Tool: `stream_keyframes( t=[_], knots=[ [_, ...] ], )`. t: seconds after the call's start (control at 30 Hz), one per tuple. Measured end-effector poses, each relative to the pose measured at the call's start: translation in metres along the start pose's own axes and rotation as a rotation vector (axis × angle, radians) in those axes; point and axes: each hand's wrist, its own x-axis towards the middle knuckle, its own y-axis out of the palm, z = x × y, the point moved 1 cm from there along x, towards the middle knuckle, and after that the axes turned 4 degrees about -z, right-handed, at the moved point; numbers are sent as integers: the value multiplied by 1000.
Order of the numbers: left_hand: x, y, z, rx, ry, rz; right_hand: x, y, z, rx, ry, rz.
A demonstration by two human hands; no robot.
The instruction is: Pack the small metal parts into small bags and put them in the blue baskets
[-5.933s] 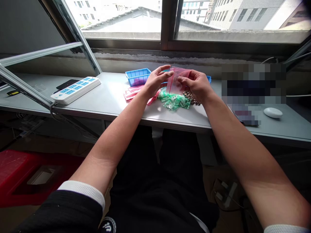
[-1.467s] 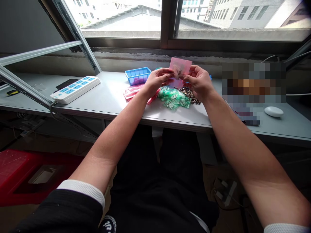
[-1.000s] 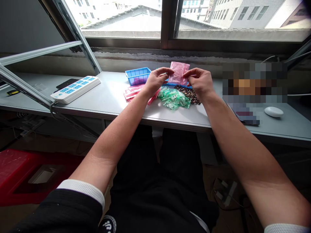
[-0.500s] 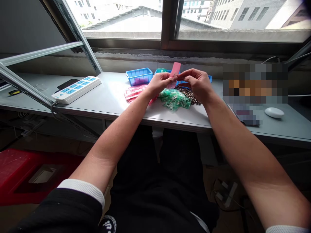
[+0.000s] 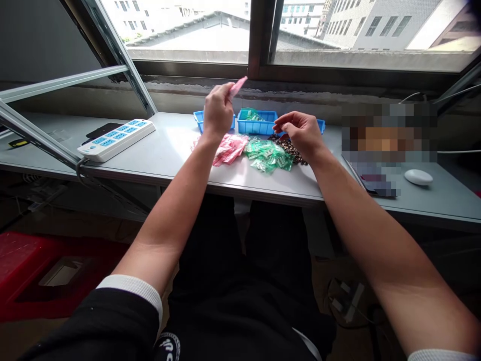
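My left hand (image 5: pixel 219 113) is raised above the left blue basket, its fingers closed round a small pink plastic bag (image 5: pixel 238 86) that sticks out at the top. Below it lies a pile of pink plastic bags (image 5: pixel 230 149). My right hand (image 5: pixel 302 133) hovers over a heap of small dark brown, bead-like pieces (image 5: pixel 288 146); its fingers are bent and slightly apart, with nothing visible in them. Between the two hands, on the table, sits a pile of green plastic packets (image 5: pixel 268 155).
Behind the piles stand a left blue basket (image 5: pixel 199 119) and a middle blue basket (image 5: pixel 259 128) with green packets inside; another is partly hidden by my right hand. A white power strip (image 5: pixel 116 140) lies left, a white mouse (image 5: pixel 418 177) right. A metal frame (image 5: pixel 130 75) slants at left.
My hands were together holding the pink bag upright; now they are apart. My left hand has moved left and up with the bag, while my right hand has let go and stayed near the brown pieces.
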Motion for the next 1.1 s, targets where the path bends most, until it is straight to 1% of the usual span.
stream_keyframes(
  t=[0.07,0.13,0.2,0.23,0.27,0.33,0.4,0.47,0.53,0.6,0.63,0.67,0.7,0.73,0.8,0.83,0.9,1.0,1.1],
  knots=[
    [2,-19,4,152,2,16,0,-1,-1,0,-15,8],
    [-2,-25,16,348,-48,89,1,-1,-3,3,-27,23],
    [-9,-22,31,536,-131,221,1,-1,-4,14,-32,35],
    [-12,-18,38,600,-148,273,1,-1,-4,18,-33,40],
    [-15,-14,44,622,-127,288,1,-1,-4,21,-34,39],
    [-17,-9,51,615,-124,259,1,-1,-4,17,-27,27],
    [-19,-6,54,633,-112,250,2,-1,-5,9,-15,19],
    [-20,-7,51,653,-115,247,3,0,-7,-16,-13,10],
    [-23,-8,44,627,-110,208,4,0,-11,-82,-50,-13],
    [-29,-7,31,558,-33,161,5,1,-15,-178,-110,-39],
    [-33,-4,24,520,55,160,4,1,-17,-222,-138,-35],
    [-38,0,16,475,161,180,4,1,-19,-253,-159,-9],
    [-43,5,8,409,248,199,3,2,-20,-270,-180,38],
    [-48,12,1,337,328,244,2,3,-21,-284,-209,99],
    [-59,25,-9,233,443,397,0,5,-22,-321,-269,221],
    [-63,31,-12,227,458,453,0,5,-23,-347,-292,267],
    [-69,39,-14,240,430,532,1,5,-24,-386,-299,313],
    [-73,39,-11,242,413,556,3,5,-27,-383,-265,315],
    [-72,33,-7,192,456,568,4,5,-29,-364,-248,295]
  ],
)
